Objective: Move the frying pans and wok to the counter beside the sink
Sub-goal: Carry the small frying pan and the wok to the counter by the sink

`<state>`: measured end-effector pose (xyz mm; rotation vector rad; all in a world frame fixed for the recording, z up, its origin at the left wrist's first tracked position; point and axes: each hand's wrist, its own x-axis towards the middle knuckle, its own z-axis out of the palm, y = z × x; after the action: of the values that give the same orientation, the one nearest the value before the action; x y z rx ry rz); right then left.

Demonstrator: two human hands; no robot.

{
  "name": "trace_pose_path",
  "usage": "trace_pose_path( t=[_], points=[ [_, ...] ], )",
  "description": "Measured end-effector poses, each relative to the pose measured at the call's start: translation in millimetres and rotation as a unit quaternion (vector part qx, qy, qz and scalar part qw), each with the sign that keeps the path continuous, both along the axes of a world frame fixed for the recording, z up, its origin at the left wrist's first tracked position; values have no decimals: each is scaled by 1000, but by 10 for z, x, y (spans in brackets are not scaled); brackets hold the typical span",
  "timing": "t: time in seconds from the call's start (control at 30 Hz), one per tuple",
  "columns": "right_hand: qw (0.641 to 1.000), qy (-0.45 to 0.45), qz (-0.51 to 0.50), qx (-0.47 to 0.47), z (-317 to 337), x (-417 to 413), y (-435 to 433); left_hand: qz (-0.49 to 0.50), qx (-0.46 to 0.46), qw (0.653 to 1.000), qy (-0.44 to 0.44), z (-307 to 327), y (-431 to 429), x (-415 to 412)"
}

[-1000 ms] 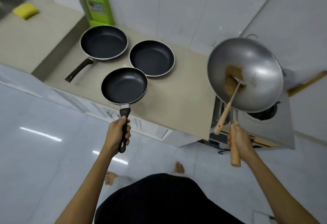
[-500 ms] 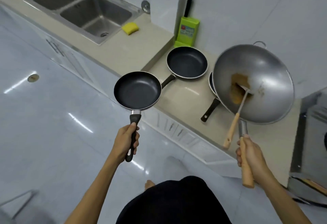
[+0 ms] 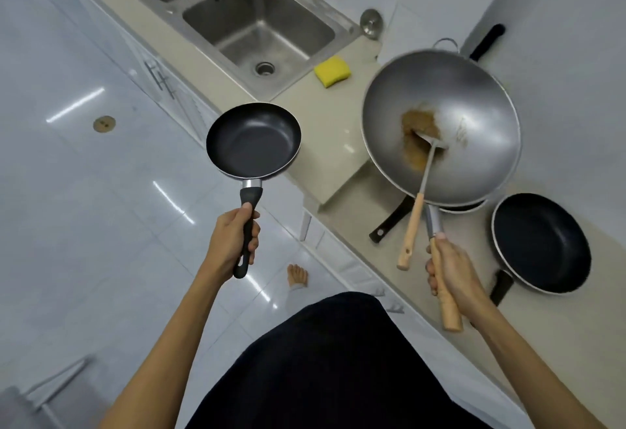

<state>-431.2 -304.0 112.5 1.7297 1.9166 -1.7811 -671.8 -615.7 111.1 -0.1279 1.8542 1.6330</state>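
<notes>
My left hand (image 3: 233, 242) grips the black handle of a small black frying pan (image 3: 253, 140), held in the air at the front edge of the raised counter (image 3: 321, 117) beside the sink (image 3: 257, 27). My right hand (image 3: 452, 272) holds the wooden handle of a steel wok (image 3: 467, 113) with brown residue and a wooden-handled spatula (image 3: 415, 222) lying in it. The wok hovers over the step between the raised and lower counter. A second black pan (image 3: 542, 242) sits on the lower counter at right. A third pan's handle (image 3: 389, 222) pokes out from under the wok.
A yellow sponge (image 3: 332, 71) lies on the raised counter next to the sink. A black handle (image 3: 487, 42) leans against the white wall behind the wok. White cabinet fronts (image 3: 162, 79) run below the counter. My bare foot (image 3: 298, 274) is on the glossy tiled floor.
My view has swung left along the counter. Both hands carried the small pan and the wok toward the sink; the wok now covers one resting pan, the other lies to its right.
</notes>
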Motion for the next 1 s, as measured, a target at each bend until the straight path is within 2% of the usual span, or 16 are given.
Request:
trace_pose_path(
  t=[0.23, 0.5, 0.7, 0.87, 1.0],
  points=[
    [995, 9, 95, -13, -7, -1889, -150, 102, 1, 995, 15, 66, -230, -1335],
    [990, 4, 143, -17, -114, -3611, -525, 143, 0, 990, 7, -104, -873, -2727],
    [992, 2, 129, 2, -215, -5014, -1236, 116, -34, 992, 25, -84, -1692, -4236],
    [990, -8, 140, 4, -215, -5844, -1811, 67, -65, 995, 40, 23, -2315, -5270],
    [990, 8, 139, -4, -160, -6691, -2165, 75, -54, 995, 43, 79, -2571, -6114]
  ],
)
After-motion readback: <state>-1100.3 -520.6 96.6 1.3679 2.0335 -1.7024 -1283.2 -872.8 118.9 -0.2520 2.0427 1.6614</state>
